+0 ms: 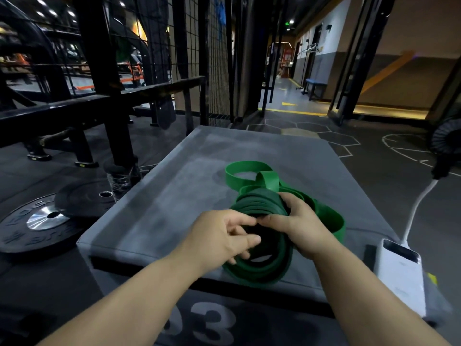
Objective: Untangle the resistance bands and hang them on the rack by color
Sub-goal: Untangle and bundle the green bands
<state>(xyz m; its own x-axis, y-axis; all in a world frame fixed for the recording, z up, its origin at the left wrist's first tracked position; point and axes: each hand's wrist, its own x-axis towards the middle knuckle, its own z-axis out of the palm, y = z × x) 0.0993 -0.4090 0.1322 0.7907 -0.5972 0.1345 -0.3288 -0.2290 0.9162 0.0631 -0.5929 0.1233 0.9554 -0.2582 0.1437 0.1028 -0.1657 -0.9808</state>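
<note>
A tangled pile of green resistance bands lies on a grey padded box. Dark green coils sit in the near part of the pile, and a brighter green band loops out at the far side. My right hand grips the dark green coils from the right, thumb curled over their edge. My left hand is at the left side of the coils, its fingers curled and pinching a dark strand close to my right thumb. The lower coils hang over the box's near edge.
A black steel rack with a mesh panel stands to the left and behind. Black weight plates lie on the floor at the left. A white power bank with a cable rests on the box's right corner. Open floor lies ahead on the right.
</note>
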